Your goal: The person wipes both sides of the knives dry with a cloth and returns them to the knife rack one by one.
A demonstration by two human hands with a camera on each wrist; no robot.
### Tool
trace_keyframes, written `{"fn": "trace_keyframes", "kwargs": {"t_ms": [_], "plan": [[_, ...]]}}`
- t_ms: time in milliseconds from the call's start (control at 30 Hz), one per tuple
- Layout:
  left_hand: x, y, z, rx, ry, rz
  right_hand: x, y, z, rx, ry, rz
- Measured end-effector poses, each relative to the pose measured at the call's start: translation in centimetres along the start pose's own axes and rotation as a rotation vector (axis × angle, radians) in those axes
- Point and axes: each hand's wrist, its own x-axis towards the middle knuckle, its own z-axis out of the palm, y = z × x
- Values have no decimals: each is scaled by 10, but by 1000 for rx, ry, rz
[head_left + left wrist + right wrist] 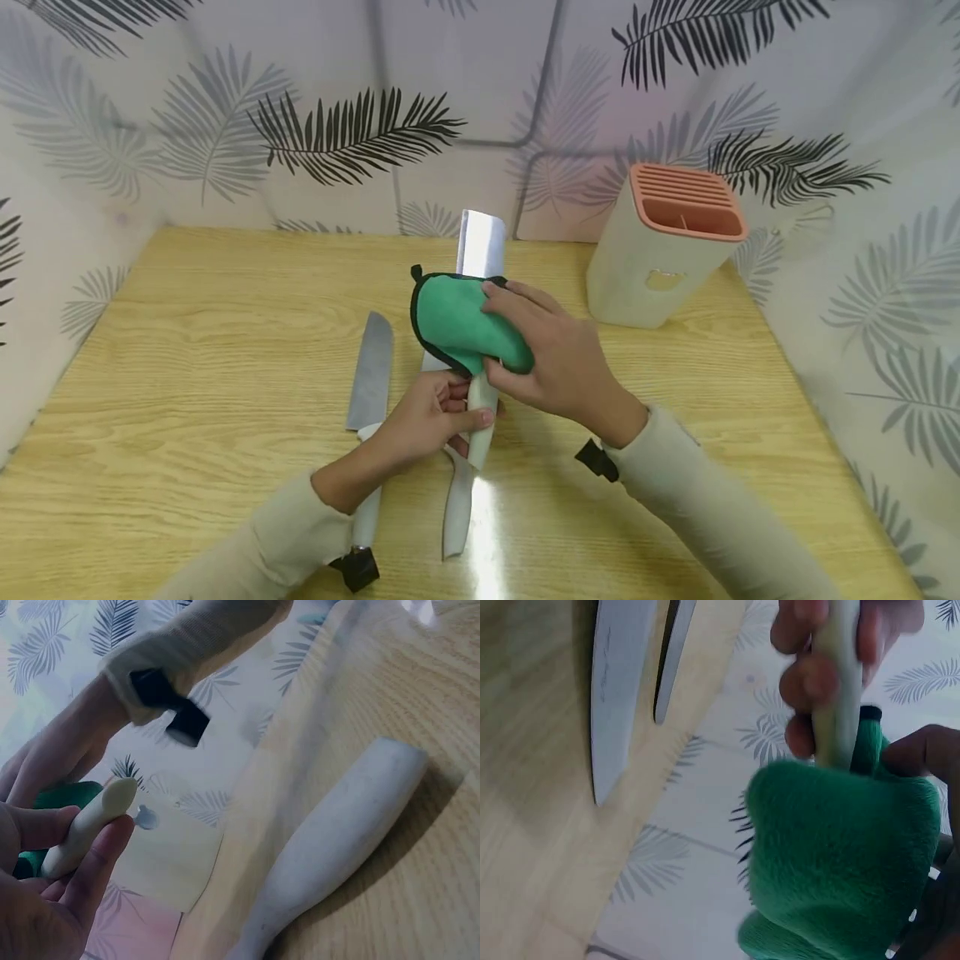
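Observation:
A knife (pixel 482 242) with a pale handle is held up over the table, its bright blade tip showing past a green cloth (pixel 465 317) with black edging. My left hand (pixel 423 425) grips the handle, thumb along one side, as the left wrist view also shows. Folded over the blade is the cloth, which my right hand (pixel 566 358) pinches between thumb and fingers; most of the blade is hidden by it. Beneath the hands lies a second knife, its pale handle (pixel 337 840) pointing toward me. Another knife (pixel 371 371) with a broad blade lies to the left, partly under my left forearm.
A cream knife block (pixel 630 275) with an orange slotted top stands at the back right of the wooden table (pixel 210 350). Leaf-patterned sheeting (pixel 465 75) rises behind the table and along its sides.

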Motion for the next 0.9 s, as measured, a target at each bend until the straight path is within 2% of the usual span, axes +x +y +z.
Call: {"fn": "trace_keyframes", "kwargs": {"t_ms": [133,300,500,667,767,900], "plan": [[0,4,-1,1,4,16,-11,-2,6,87,15,-5],[0,2,1,2,1,17,-15,-1,15,38,60,14],[-3,-3,7,-28,-42,8,-1,12,16,10,106,105],[-6,-4,12,-69,-64,-6,14,27,13,4,96,189],[-6,-3,12,-85,-67,-14,17,29,12,1,90,204],[-4,-1,9,-68,-51,-19,15,23,10,-12,71,181]]}}
